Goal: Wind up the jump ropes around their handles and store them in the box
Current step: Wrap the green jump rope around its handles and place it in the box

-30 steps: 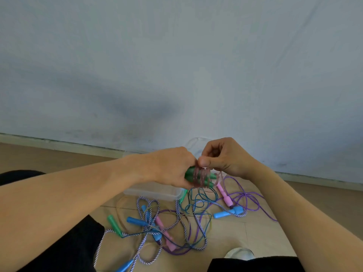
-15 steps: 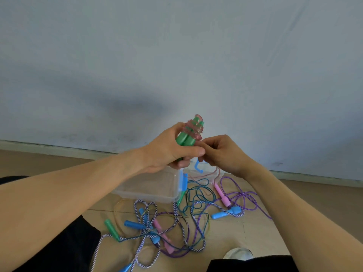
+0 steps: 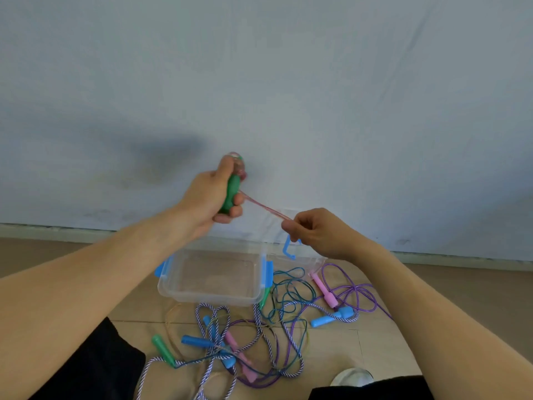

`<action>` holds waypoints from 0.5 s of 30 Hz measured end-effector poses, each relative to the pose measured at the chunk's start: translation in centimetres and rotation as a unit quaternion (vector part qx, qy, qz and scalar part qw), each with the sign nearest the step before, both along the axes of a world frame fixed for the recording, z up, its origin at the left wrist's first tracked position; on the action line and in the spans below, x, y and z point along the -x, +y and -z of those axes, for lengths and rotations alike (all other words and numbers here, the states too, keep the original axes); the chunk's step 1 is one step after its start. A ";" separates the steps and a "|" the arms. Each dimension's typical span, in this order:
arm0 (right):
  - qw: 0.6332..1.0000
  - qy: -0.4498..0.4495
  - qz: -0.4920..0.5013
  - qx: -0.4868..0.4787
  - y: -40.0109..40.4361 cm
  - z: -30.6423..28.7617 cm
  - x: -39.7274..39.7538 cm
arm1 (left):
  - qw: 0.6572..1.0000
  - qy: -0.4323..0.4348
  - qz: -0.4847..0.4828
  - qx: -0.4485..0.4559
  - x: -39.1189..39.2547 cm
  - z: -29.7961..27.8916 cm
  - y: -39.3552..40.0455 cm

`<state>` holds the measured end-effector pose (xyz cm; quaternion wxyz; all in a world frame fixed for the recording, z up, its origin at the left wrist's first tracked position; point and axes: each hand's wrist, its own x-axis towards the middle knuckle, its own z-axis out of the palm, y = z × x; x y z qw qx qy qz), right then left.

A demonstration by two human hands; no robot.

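Note:
My left hand point(image 3: 207, 202) grips the green handles point(image 3: 233, 192) of a jump rope upright in front of the wall, with pink rope wound round their top. A taut stretch of that pink rope point(image 3: 264, 207) runs down to the right into my right hand point(image 3: 314, 233), which pinches its end. Below my hands the clear plastic box point(image 3: 207, 295) with blue latches stands open on the floor, nothing in it. In front of the box several loose jump ropes point(image 3: 245, 339) lie tangled, with blue, pink and green handles.
The box lid point(image 3: 291, 246) with a blue latch leans behind the box by the wall. A blue handle point(image 3: 331, 317) and a pink handle point(image 3: 324, 290) lie to the box's right. My dark-clothed knees frame the bottom; a white round object point(image 3: 352, 376) sits at lower right.
My left hand has lifted the green handles higher and to the left. My right hand moved away down to the right, drawing a length of pink rope taut between them.

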<state>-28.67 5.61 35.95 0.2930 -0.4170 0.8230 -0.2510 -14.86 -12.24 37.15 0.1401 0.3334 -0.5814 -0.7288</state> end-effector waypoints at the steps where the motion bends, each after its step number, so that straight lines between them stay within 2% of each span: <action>1: 1.000 0.002 0.002 -0.005 0.4 -0.1 0.4 | 0.996 -0.042 -0.008 0.074 -0.2 0.2 -1.1; 3: 1.000 -0.004 0.013 0.019 1.1 -0.6 1.1 | 0.968 -0.146 0.036 0.202 -0.6 0.7 -2.7; 7: 0.996 -0.047 -0.034 0.069 1.5 -3.6 0.4 | 0.882 -0.262 0.186 0.344 -1.1 1.6 -1.4; 9: 0.992 -0.067 -0.083 0.065 1.6 -4.9 -0.8 | 0.840 -0.303 0.261 0.367 -0.9 2.3 0.3; 10: 0.991 -0.065 -0.099 0.068 1.5 -5.3 -1.3 | 0.830 -0.324 0.305 0.336 -0.9 2.5 1.3; 12: 0.990 -0.041 -0.096 0.098 1.5 -5.3 -1.8 | 0.823 -0.330 0.409 0.214 -1.1 3.0 3.0; 14: 0.989 -0.012 -0.054 0.140 1.7 -4.5 -1.6 | 0.807 -0.297 0.500 0.107 -1.3 3.0 4.7; 15: 0.988 0.002 -0.032 0.150 1.8 -4.0 -1.2 | 0.801 -0.274 0.526 0.084 -1.5 2.5 5.5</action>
